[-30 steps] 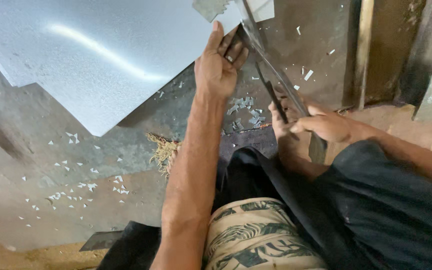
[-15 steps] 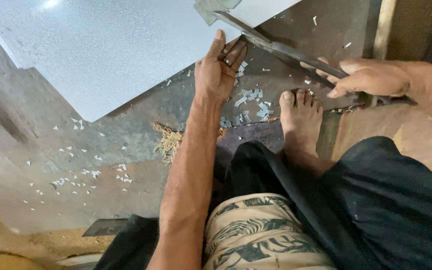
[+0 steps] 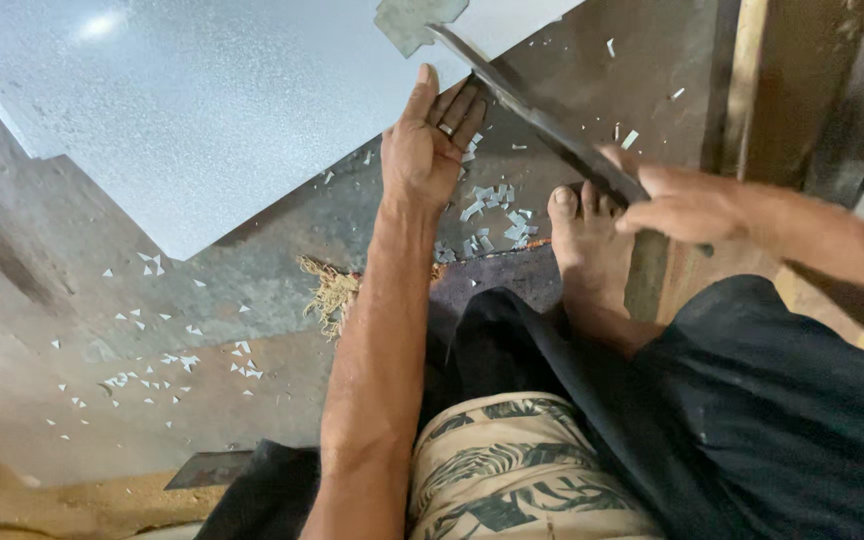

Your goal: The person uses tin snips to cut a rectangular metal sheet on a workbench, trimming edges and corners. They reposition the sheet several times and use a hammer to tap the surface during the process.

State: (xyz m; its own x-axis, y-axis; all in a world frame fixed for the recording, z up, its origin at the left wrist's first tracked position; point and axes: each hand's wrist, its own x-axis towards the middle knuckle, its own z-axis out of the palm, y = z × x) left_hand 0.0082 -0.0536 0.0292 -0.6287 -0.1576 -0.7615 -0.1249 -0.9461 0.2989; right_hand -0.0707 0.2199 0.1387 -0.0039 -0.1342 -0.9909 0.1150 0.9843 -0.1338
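Looking down from the head camera, we see our left hand (image 3: 430, 140) lying flat, fingers together, on the lower edge of the big grey metal sheet (image 3: 202, 110). Our right hand (image 3: 687, 203) is closed round the handle of the long shears (image 3: 542, 125), blades reaching the sheet's edge. A bare foot (image 3: 592, 250) sits just beside that handle, white metal clippings (image 3: 492, 205) scattered between, straw tuft (image 3: 332, 290) nearby.

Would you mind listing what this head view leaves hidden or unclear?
- Shears: lower handle hidden under the right hand; blade tips cut off by the top edge.
- Metal sheet: extent cut off at the top and left edges.
- Left hand: palm contact hidden beneath it.
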